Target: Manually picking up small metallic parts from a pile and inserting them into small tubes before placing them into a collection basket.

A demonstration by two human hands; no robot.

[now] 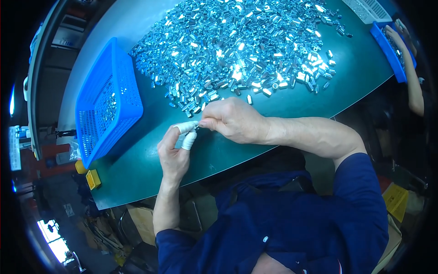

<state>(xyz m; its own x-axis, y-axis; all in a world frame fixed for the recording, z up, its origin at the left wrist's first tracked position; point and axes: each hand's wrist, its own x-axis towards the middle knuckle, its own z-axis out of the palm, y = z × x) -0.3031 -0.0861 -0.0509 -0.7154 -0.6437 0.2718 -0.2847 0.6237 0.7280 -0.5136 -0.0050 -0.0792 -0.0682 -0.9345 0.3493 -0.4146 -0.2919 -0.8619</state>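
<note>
Pinches a small metal part (196, 128) in the left hand (175, 150), just on the near side of the heap (237, 50); presses right hand (233, 120) thumb to finger beside it, cannot tell on what. Probably light, stiff, slippery: best taken by its sides.

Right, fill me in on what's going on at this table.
A person sits at a green table, hands together in front of a big heap of small metal pieces. The left hand, with white coverings on its thumb and a finger, pinches what looks like one small piece. The right hand is pinched closed against it; its exact grip is hidden. A blue basket on the left contains some pieces. At far right, another person's arm reaches to a blue tray.
</note>
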